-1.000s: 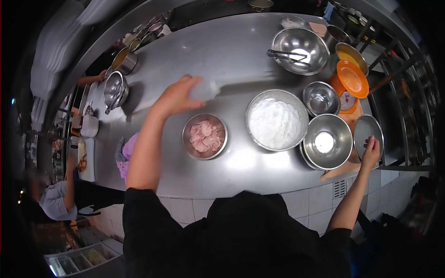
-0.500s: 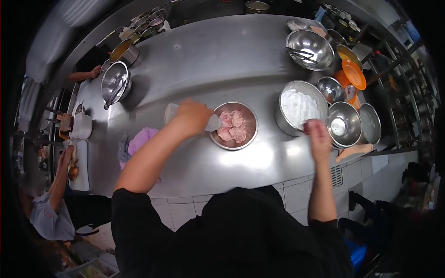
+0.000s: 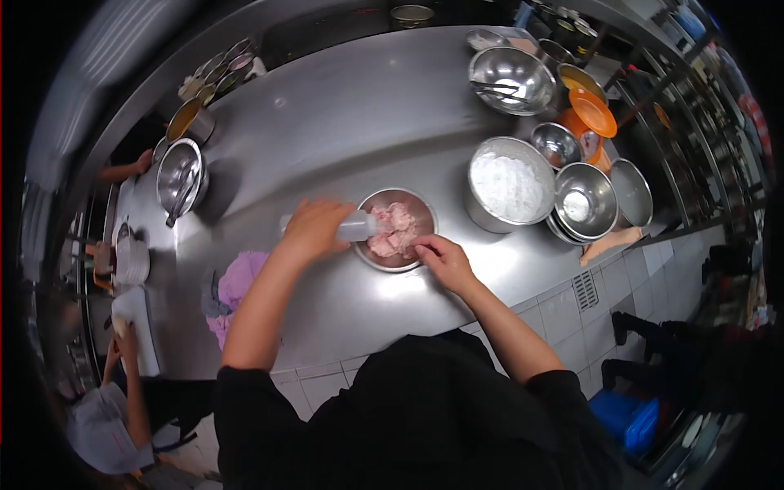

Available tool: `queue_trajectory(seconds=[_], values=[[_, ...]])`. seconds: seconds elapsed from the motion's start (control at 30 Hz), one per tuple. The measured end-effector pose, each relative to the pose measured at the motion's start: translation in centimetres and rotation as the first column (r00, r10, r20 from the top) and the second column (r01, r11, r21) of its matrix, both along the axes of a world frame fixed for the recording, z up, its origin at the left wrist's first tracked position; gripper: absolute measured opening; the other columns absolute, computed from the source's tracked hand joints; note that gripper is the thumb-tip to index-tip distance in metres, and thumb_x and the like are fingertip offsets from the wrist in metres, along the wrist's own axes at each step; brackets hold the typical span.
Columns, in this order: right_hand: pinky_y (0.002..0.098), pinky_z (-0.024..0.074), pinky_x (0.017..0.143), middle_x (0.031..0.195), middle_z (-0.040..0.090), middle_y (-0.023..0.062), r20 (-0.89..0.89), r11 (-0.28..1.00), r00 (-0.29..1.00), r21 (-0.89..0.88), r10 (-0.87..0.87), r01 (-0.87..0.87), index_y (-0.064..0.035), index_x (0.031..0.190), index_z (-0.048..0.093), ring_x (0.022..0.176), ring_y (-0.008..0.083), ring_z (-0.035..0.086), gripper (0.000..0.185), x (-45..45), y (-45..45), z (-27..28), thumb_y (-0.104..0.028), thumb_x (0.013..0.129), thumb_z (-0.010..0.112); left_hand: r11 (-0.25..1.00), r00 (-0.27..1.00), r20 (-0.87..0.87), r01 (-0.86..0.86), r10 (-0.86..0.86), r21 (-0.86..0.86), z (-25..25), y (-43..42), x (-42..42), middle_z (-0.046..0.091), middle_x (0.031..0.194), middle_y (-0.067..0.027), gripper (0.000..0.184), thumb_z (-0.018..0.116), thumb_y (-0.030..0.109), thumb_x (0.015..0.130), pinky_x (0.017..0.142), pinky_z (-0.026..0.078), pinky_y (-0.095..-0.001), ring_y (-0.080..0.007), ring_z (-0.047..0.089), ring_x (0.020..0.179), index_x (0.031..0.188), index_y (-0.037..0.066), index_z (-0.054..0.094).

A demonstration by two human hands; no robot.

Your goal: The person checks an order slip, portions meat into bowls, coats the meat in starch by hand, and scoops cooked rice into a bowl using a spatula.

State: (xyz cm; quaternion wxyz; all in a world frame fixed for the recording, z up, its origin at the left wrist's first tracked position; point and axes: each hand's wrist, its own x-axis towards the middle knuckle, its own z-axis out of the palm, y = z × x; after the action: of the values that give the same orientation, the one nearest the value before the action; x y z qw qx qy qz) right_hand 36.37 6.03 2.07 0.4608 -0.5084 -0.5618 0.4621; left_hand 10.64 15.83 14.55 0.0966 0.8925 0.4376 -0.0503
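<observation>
A translucent plastic bottle lies tipped sideways in my left hand, whose fingers wrap round it. Its end reaches over the left rim of a metal bowl. Several lumps of pale pink raw meat are in this bowl. At the bowl's lower right rim is my right hand, thumb and fingers closed on the edge, with the fingertips reaching inside close to the meat. Whether they touch the meat is hard to tell.
A deep pot of white powder stands to the right, beside stacked metal bowls and an orange plate. Purple cloth lies left. A bowl with tongs is farther left. A co-worker works at a white board.
My right hand has moved left from the pot of white powder to the metal bowl's rim. My left hand still holds the bottle over the bowl. The view has shifted slightly.
</observation>
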Motion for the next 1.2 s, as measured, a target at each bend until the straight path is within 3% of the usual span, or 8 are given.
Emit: queue_trajectory(seconds=[0.17,0.33,0.5,0.67,0.87,1.0,1.13,1.2], values=[[0.026,0.0511,0.077,0.092,0.068,0.0071,-0.278,0.99,0.96,-0.131,0.011,-0.049,-0.0023,0.108,0.064,0.085,0.0133,0.065,0.019,2.0,0.7,2.0,-0.013,0.093,0.058,0.992,0.929,0.357,-0.117,0.093,0.046,0.8,1.4,3.9,0.057,0.129,-0.0147,0.068,0.078,0.026,0.07,0.101,0.039,-0.0457,-0.0336,0.052,0.12,0.13,0.012,0.051],[0.0276,0.0507,0.075,0.089,0.069,0.0064,-0.012,0.994,0.994,0.006,-0.11,0.11,-0.0047,0.106,0.067,0.083,0.0138,0.065,0.02,8.5,2.4,6.7,-0.017,0.092,0.059,0.98,0.639,0.744,-0.155,0.194,-0.123,0.8,6.2,13.2,0.058,0.124,-0.0196,0.071,0.078,0.028,0.071,0.096,0.044,-0.0409,-0.0361,0.057,0.115,0.131,0.007,0.044],[0.033,0.0519,0.081,0.108,0.067,0.0123,0.465,0.991,0.878,-0.004,-0.115,0.132,-0.0112,0.118,0.066,0.096,0.0253,0.066,0.029,17.1,9.9,6.1,-0.022,0.092,0.06,0.926,0.396,0.85,-0.003,0.347,-0.377,-10.0,13.0,21.9,0.057,0.124,-0.0207,0.074,0.077,0.025,0.075,0.1,0.042,-0.0391,-0.0335,0.056,0.118,0.137,0.008,0.039],[0.039,0.0457,0.097,0.137,0.05,0.0166,0.727,0.928,0.604,-0.368,0.326,-0.058,-0.0187,0.131,0.058,0.119,0.0343,0.053,0.051,17.8,12.8,4.0,-0.033,0.083,0.069,0.943,0.509,0.809,-0.019,0.294,-0.331,-11.0,12.6,23.4,0.053,0.132,-0.0211,0.082,0.077,0.023,0.075,0.101,0.042,-0.0382,-0.0318,0.053,0.122,0.143,0.008,0.034],[0.037,0.0533,0.083,0.122,0.06,0.0182,0.859,0.926,0.354,-0.312,0.371,-0.214,-0.0126,0.127,0.061,0.104,0.0318,0.063,0.054,17.3,13.3,1.3,-0.021,0.076,0.075,0.917,0.544,0.741,-0.284,0.395,-0.28,-6.6,8.3,14.3,0.047,0.139,-0.0217,0.078,0.075,0.02,0.08,0.1,0.044,-0.0387,-0.0302,0.051,0.126,0.145,0.008,0.034],[0.0337,0.0568,0.057,0.096,0.066,0.0169,0.572,0.821,0.689,-0.568,0.444,-0.057,-0.0049,0.119,0.063,0.066,0.0257,0.068,0.047,17.6,14.0,1.6,-0.005,0.073,0.07,0.821,0.299,0.802,-0.438,0.517,-0.366,-7.7,3.9,4.7,0.057,0.129,-0.0159,0.055,0.069,0.026,0.086,0.094,0.047,-0.0365,-0.0235,0.058,0.114,0.132,0.005,0.049],[0.0325,0.0579,0.061,0.096,0.065,0.015,0.339,0.856,0.917,-0.517,0.21,-0.005,0.0052,0.115,0.06,0.075,0.0212,0.066,0.044,19.2,13.8,3.8,-0.003,0.074,0.071,0.534,0.266,0.472,-0.553,0.841,-0.639,-11.2,-1.8,-1.0,0.062,0.104,-0.0114,0.038,0.059,0.036,0.094,0.063,0.056,-0.032,-0.02,0.068,0.082,0.113,0.003,0.054],[0.0321,0.0578,0.062,0.095,0.065,0.0133,0.217,0.876,0.965,-0.482,0.145,-0.023,0.0043,0.114,0.061,0.076,0.0207,0.066,0.041,19.1,13.8,5.9,-0.004,0.075,0.071,0.378,0.101,0.366,-0.337,0.925,-0.863,-11.9,-4.5,0.4,0.061,0.093,-0.0109,0.036,0.056,0.037,0.096,0.05,0.055,-0.0294,-0.0189,0.067,0.07,0.107,0.003,0.053]])
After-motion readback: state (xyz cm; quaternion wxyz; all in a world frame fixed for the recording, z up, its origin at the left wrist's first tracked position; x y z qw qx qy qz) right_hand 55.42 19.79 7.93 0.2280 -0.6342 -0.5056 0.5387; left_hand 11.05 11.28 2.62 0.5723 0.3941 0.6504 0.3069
